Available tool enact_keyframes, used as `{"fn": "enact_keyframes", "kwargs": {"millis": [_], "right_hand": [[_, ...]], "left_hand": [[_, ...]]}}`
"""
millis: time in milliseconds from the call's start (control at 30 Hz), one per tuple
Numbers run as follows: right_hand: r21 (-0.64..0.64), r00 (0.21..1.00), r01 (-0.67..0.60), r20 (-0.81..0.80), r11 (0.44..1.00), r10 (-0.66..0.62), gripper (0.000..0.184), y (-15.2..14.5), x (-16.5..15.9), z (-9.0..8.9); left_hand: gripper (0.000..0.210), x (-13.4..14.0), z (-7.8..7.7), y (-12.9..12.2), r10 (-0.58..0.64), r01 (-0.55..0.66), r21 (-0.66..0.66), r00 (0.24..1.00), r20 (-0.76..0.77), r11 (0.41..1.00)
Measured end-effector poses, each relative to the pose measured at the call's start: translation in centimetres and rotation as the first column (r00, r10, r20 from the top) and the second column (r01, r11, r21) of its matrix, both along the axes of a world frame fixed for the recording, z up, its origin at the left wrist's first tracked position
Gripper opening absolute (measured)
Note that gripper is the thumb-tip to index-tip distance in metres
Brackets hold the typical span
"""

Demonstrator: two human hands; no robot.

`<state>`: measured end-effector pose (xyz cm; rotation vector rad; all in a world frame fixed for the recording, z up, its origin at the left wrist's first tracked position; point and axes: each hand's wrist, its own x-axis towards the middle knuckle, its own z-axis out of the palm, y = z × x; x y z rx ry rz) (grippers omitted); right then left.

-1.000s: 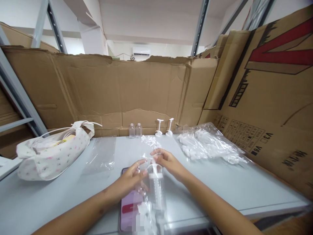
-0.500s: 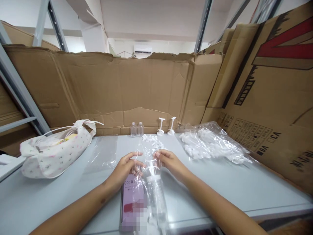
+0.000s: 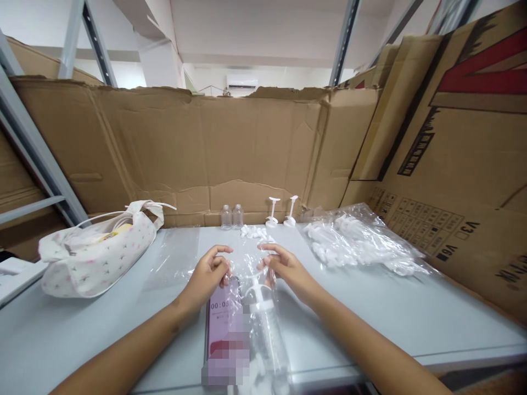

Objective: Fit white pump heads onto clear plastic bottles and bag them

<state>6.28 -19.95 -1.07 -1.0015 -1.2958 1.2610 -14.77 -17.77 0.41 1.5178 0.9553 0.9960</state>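
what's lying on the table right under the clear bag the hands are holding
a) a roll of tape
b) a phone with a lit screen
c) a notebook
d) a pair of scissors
b: a phone with a lit pinkish screen lies flat on the table, partly covered by the clear plastic bag that the left hand and right hand pinch at its open end; a pump bottle sits inside the bag.

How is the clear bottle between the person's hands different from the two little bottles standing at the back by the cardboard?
The bottle with a pump lies on its side inside a clear plastic bag, whose open end both the left hand and right hand pinch. The two small bottles stand upright, unbagged and untouched. The bagged one looks much bigger and has a white pump fitted; the small ones show none. All are clear plastic.
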Motion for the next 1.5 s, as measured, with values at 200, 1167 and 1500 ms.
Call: {"fn": "enact_keyframes", "kwargs": {"millis": [200,1167,1500], "right_hand": [[0.056,0.997,0.056,-0.057,0.997,-0.053,0.027,0.0,0.0,0.2],[0.169,0.995,0.041,0.088,0.985,-0.056,0.025,1.1,1.2,-0.3],[0.171,0.994,0.056,0.082,0.984,-0.07,0.025,1.2,1.7,-0.3]], "left_hand": [[0.017,-0.3,-0.3,0.4,-0.033,0.031,0.02,0.994,0.101,0.999],[0.029,-1.1,0.4,1.5,-0.146,0.178,0.245,0.979,-0.143,0.953],[0.047,-0.3,0.4,0.6,-0.085,0.094,-0.071,0.988,0.125,0.993]]}}
